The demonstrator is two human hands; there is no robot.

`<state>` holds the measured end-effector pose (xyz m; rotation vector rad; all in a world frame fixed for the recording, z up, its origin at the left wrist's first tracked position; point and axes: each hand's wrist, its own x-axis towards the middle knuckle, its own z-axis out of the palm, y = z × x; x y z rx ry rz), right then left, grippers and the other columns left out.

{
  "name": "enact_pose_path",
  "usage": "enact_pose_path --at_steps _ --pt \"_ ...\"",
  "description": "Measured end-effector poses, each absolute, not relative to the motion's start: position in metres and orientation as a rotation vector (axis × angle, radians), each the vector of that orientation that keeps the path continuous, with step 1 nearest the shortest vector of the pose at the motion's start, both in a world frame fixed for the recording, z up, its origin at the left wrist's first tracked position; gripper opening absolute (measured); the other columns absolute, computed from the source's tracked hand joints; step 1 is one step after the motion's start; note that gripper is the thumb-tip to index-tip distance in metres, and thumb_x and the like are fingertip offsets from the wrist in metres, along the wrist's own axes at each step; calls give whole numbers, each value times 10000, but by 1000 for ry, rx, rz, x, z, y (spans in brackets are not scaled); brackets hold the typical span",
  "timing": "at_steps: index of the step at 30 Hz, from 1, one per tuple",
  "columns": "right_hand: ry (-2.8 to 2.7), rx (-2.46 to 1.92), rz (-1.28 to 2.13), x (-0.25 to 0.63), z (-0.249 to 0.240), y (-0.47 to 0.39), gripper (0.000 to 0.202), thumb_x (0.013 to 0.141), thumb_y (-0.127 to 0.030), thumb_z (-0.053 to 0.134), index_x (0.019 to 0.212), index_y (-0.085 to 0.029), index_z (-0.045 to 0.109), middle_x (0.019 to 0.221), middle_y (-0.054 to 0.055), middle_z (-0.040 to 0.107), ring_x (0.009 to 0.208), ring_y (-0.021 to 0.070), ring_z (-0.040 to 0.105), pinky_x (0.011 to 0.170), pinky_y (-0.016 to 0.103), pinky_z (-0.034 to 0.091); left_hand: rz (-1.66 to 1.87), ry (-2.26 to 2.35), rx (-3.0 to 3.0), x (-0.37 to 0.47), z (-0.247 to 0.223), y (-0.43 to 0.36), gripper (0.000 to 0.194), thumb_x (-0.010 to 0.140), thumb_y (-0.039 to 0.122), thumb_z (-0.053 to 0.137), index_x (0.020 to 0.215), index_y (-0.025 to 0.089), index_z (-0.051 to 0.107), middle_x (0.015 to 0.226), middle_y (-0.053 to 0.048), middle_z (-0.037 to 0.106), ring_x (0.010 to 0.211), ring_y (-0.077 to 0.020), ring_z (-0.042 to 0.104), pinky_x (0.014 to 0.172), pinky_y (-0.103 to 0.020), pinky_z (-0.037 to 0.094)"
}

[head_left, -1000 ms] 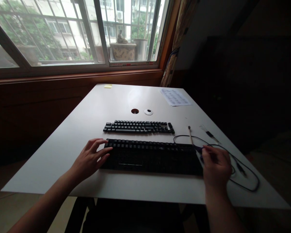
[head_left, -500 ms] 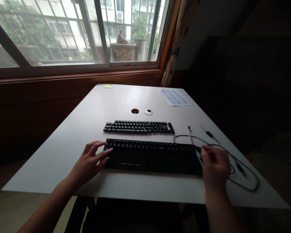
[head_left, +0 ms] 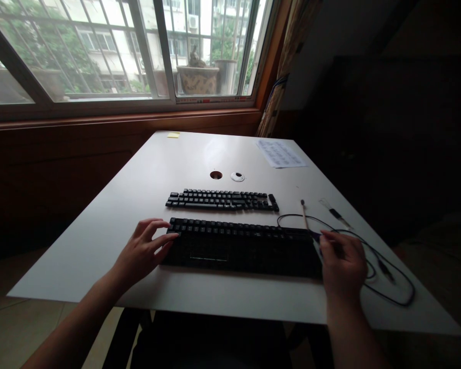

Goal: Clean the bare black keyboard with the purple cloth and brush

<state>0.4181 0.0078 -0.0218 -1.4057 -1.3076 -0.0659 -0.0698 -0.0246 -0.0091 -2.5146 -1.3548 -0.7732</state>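
A black keyboard [head_left: 242, 251] lies near the front of the white table, with rows of keycaps along its far part and a dark bare area nearer me. My left hand [head_left: 148, 246] is at its left end, fingers apart, fingertips touching the keys at the upper left corner. At the right end my right hand [head_left: 341, 256] is closed in a pinch on a thin purple-dark tool [head_left: 314, 236], mostly hidden by the fingers. Behind the keyboard sits a group of loose black keycaps [head_left: 218, 200] laid out in rows. A brush-like stick [head_left: 304, 212] lies beyond the right hand.
A black cable [head_left: 399, 302] loops on the right of the white table [head_left: 80, 241]. A wire keycap puller [head_left: 336, 214] lies near it. Farther back are a round hole [head_left: 215, 175], its white cover [head_left: 237, 177], a printed sheet [head_left: 282, 154] and a yellow note [head_left: 173, 135].
The view has shifted slightly. Both hands keep nearly the same places at the keyboard's ends, with the left fingers a little closer together.
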Motion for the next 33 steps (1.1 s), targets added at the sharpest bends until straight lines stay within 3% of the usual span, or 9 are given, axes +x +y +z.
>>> enact_pose_path --at_steps 7,13,21,27,33 --pt "-1331 -1411 -85 417 -20 7 142 906 -334 682 975 -235 756 959 29 629 810 178 569 765 364 495 -481 -1215 -2593 -66 3 -11 344 934 145 667 1253 274 694 1381 -125 560 1298 -353 495 1006 -557 562" --pt "-1322 -1428 -86 417 -20 7 188 904 -381 671 965 -224 755 954 43 636 825 189 580 767 381 500 -411 -1041 -2703 -65 20 4 351 886 40 683 1156 259 732 1368 -111 588 1300 -339 511 1015 -539 550" --pt "-1323 -1407 -89 417 -20 7 150 909 -345 675 967 -234 756 959 36 631 829 185 578 761 367 497 -291 -968 -2816 -66 25 18 264 891 93 711 1081 272 746 1350 -77 617 1269 -317 529 1022 -516 531" --pt "-1329 -1404 -90 417 -19 7 138 907 -332 685 967 -230 756 956 36 635 807 180 575 747 362 494 -357 -956 -2861 -64 25 16 218 912 76 666 1007 254 750 1265 -76 639 1225 -291 550 997 -469 562" --pt "-1327 -1403 -78 416 -19 6 148 907 -330 686 975 -220 758 959 39 632 811 179 575 745 358 494 -575 -1097 -2806 -82 22 13 208 974 106 591 1077 229 724 1193 -98 622 1148 -263 564 935 -430 595"
